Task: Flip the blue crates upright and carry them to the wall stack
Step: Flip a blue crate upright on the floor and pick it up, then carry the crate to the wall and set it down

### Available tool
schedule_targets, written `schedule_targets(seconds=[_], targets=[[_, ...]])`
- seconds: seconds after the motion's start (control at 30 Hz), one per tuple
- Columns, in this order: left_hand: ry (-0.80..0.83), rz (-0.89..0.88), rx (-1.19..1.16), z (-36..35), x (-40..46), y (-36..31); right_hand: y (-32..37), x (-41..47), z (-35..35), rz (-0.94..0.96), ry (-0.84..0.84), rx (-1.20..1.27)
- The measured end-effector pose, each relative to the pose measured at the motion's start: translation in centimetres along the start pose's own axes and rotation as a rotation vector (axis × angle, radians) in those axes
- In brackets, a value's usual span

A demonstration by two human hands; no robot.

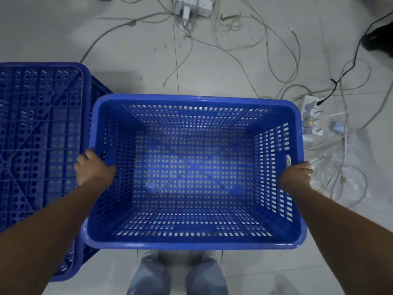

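Note:
A blue perforated crate point(194, 99) is upright in front of me, open side up, and nothing lies in it. My left hand point(91, 167) grips its left rim, fingers curled over the edge by the handle slot. My right hand point(296, 172) grips the right rim beside the other handle slot. The crate is held above the floor over my legs. A second blue crate point(40, 133) lies upside down at the left, its ribbed bottom facing up, and the held crate's left edge overlaps it.
White cables point(234, 39) sprawl over the tiled floor ahead and to the right. Power strips lie at the top middle point(191, 5) and at the right point(311, 116). A clear plastic bag point(340, 158) lies right of the crate. My legs point(176, 273) stand below it.

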State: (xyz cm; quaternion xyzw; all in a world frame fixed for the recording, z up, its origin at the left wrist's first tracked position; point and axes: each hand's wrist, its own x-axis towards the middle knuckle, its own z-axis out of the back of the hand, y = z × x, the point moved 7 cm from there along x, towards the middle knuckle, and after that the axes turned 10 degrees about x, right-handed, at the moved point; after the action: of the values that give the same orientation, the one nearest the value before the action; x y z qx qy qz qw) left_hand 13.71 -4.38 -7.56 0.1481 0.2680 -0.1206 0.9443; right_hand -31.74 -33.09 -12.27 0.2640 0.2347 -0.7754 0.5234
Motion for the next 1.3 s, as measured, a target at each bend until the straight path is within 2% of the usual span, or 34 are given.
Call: schedule_targets(seconds=[0.13, 0.23, 0.33, 0.37, 0.43, 0.47, 0.53, 0.7, 0.83, 1.07, 1.2, 1.3], targets=[[-0.008, 0.073, -0.106, 0.4, 0.2, 0.0, -0.2, 1.9, 1.2, 0.004, -0.039, 0.084], [0.014, 0.077, -0.216, 0.1, 0.5, 0.2, -0.7, 3.0, 2.1, 0.012, 0.001, -0.051], [0.047, 0.027, -0.341, -0.2, 0.6, 0.0, 0.1, 1.9, 2.9, 0.215, 0.106, -0.269], [0.074, 0.010, -0.397, -0.5, 0.5, -0.2, -0.1, 1.8, 3.6, 0.228, 0.089, -0.238], [0.133, -0.017, -0.483, -1.4, 0.3, -0.9, -2.4, 2.9, 4.5, 0.061, -0.016, 0.197], [0.153, -0.027, -0.504, -1.9, 0.3, -1.1, -3.4, 3.6, 5.0, 0.027, -0.078, 0.250], [0.203, -0.018, -0.494, -3.3, 0.1, -1.2, -4.6, 4.5, 5.1, -0.057, -0.085, 0.221], [0.298, 0.115, -0.554, -4.7, 0.0, -1.0, -5.2, 5.2, 5.4, -0.001, -0.090, 0.231], [0.319, 0.130, -0.604, -3.4, -0.6, -0.3, -5.3, 3.7, 6.3, 0.064, -0.108, 0.255], [0.245, 0.077, -0.686, 5.6, -5.5, 1.2, -5.0, -2.1, 13.8, 0.162, -0.140, 0.276], [0.179, 0.007, -0.667, 14.6, -8.6, 2.6, -4.2, -6.1, 21.2, 0.196, -0.137, 0.362], [0.113, -0.069, -0.642, 22.7, -11.6, 4.3, -1.7, -10.9, 28.8, 0.306, -0.168, 0.367]])
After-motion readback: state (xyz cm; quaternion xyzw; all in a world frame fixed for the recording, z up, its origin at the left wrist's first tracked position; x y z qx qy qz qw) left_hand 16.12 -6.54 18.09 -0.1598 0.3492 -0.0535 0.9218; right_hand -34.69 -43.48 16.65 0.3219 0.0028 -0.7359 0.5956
